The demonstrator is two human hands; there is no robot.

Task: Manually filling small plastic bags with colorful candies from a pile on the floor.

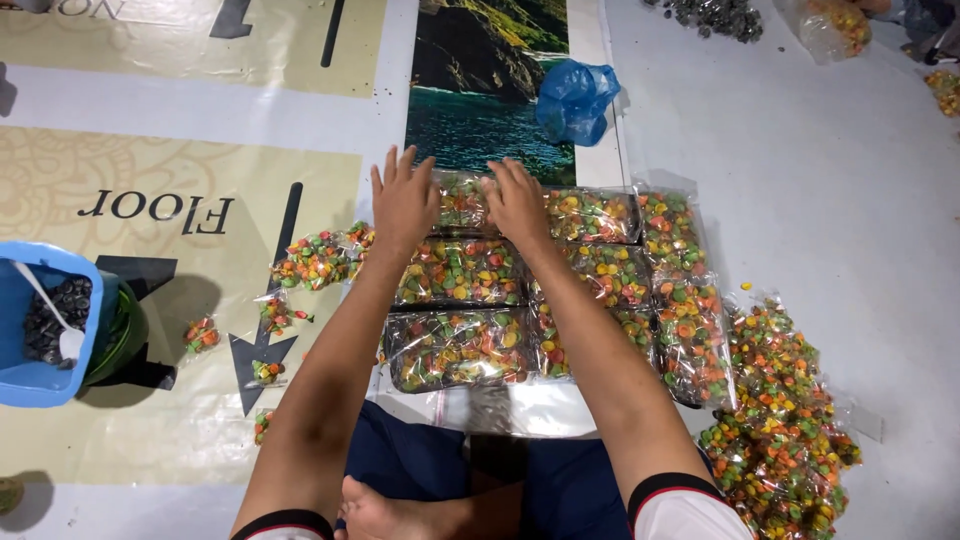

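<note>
Starting at the left edge, a blue plastic tub (pixel 40 335) is seen on the floor, filled with dark, glossy seeds and a white plastic spoon (pixel 55 315). Small loose packets (pixel 310 260) of orange, green and yellow candy-like pieces are scattered on a smooth printed vinyl sheet (pixel 180 400) in beige and grey. The left hand (pixel 403 200) is laid flat, fingers spread and released, on the top of a clear crinkled packet (pixel 462 270) in the middle row of a tidy block of packets. Just beside it, the right hand (pixel 517 203) is pressed palm down, fingers extended and gripping nothing, on the far packet (pixel 465 203) of the block. The block itself is set directly ahead of the person's crossed legs, its glossy film catching the light. A crumpled blue plastic bag (pixel 575 100) is seen beyond, on a printed landscape panel. To the right, a loose heap of filled packets (pixel 785 420) is piled on a pale grey sheet (pixel 830 180). At the far top right, dark seeds (pixel 720 15) and another clear bag (pixel 835 25) are partly shown.
</note>
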